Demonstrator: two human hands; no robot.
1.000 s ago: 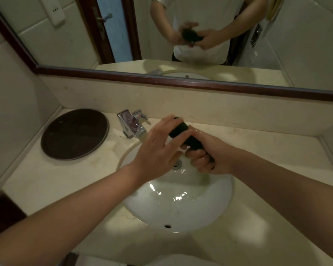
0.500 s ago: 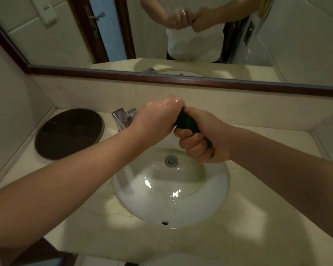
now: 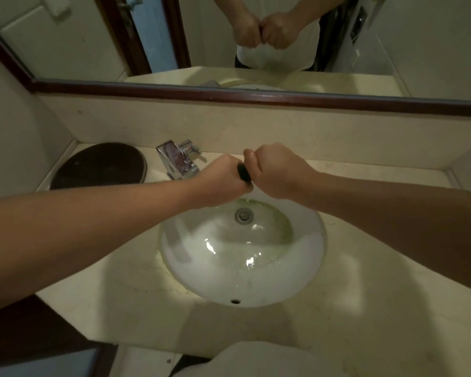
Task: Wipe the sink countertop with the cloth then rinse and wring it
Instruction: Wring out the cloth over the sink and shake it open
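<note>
Sink [image 3: 309, 257] holds thin water; I see left hand [image 3: 223, 182] and right hand [image 3: 280, 172] fisted round cloth [image 3: 244, 173], right rolled knuckles-up since before.

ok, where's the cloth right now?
Head view, centre: the cloth is gripped between the left hand and right hand, over the back of the sink, right of the faucet.

No text, label or number can be read; the mirror [image 3: 65, 44] reflection is perhaps too blurred.
</note>
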